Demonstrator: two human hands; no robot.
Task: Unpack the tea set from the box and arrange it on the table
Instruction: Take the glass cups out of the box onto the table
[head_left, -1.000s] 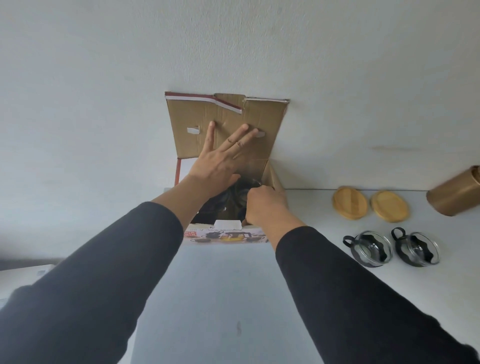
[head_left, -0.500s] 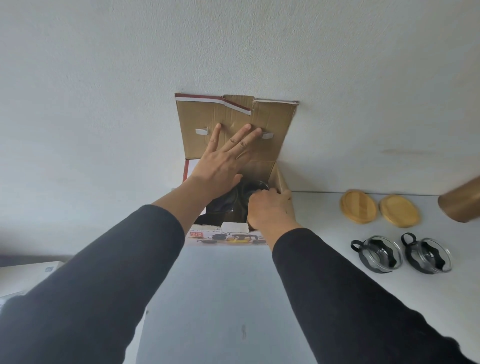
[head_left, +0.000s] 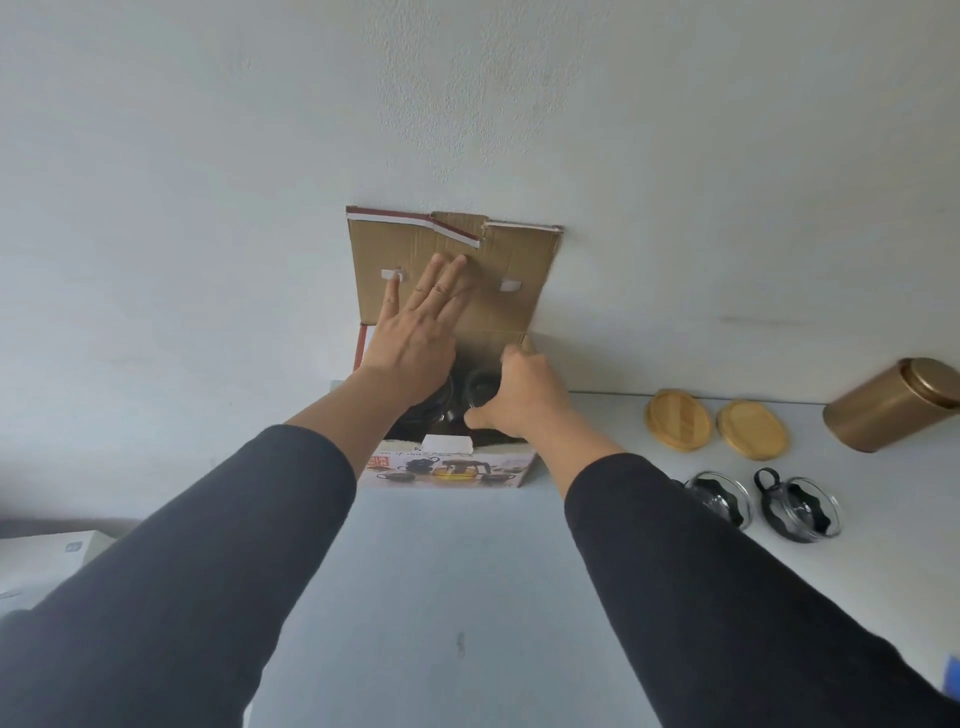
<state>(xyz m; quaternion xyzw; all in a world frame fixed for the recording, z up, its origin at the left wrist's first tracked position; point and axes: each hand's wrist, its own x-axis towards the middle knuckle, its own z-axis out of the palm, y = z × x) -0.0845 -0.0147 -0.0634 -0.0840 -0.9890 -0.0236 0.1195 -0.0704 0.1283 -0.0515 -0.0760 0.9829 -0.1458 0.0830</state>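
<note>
An open cardboard tea set box (head_left: 452, 467) stands on the white table against the wall, its lid flap (head_left: 514, 260) raised. My left hand (head_left: 415, 332) lies flat against the inside of that flap, fingers spread. My right hand (head_left: 519, 395) reaches into the box's right side and curls around a dark glass cup (head_left: 480, 387) inside. Two glass cups with black handles (head_left: 719, 499) (head_left: 797, 509) stand on the table to the right. Behind them lie two round wooden coasters (head_left: 678, 423) (head_left: 750, 428).
A gold cylindrical canister (head_left: 888, 405) lies tilted at the far right by the wall. A white box (head_left: 41, 556) sits low at the left edge. The table (head_left: 457, 597) stretches bare toward me between my black sleeves.
My left hand slid up and left on the flap. My right hand rose from deep in the box and opened around the dark cup at the box's right side.
</note>
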